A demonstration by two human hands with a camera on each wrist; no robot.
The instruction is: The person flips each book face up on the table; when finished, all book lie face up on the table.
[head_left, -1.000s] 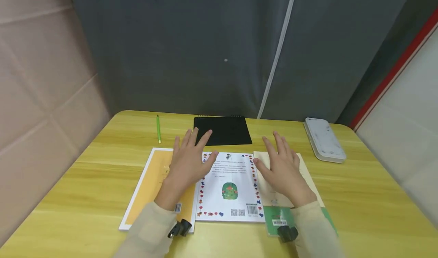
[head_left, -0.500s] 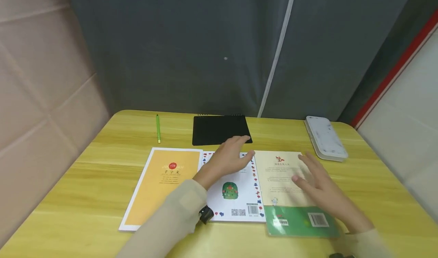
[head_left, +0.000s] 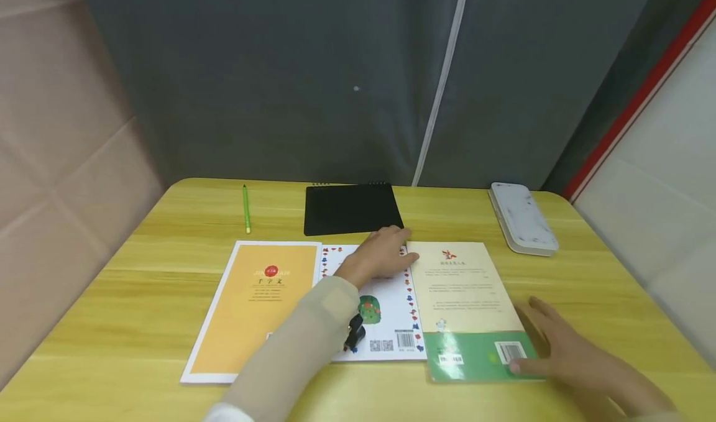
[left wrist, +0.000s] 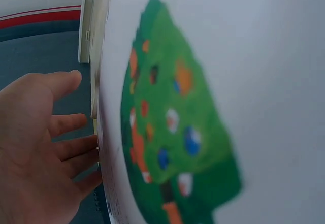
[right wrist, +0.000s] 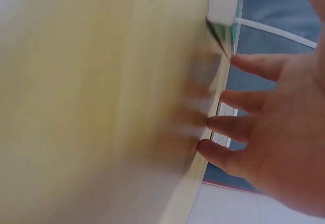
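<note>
Three books lie side by side: a yellow one with a white border (head_left: 282,322), a white one with a printed border (head_left: 391,313), and a cream-and-green one (head_left: 464,285). My left hand (head_left: 380,254) is over the upper part of the white book, its thumb reaching towards the cream-and-green book. In the left wrist view, that hand's fingers (left wrist: 76,145) extend loosely and hold nothing. Beside the lower right corner of the cream-and-green book is my right hand (head_left: 576,347), thumb over its green band. The right wrist view shows straight fingers (right wrist: 231,127) close to the tabletop.
A black spiral notebook (head_left: 352,209) lies behind the books. Left of it is a green pencil (head_left: 246,209). A white case (head_left: 523,217) rests at the back right of the wooden table (head_left: 123,304). A dark curtain (head_left: 268,86) hangs behind.
My left hand has moved right, from the yellow book to the white book's upper part. The right hand has moved right and nearer, off the cream-and-green book's middle to its lower right corner.
</note>
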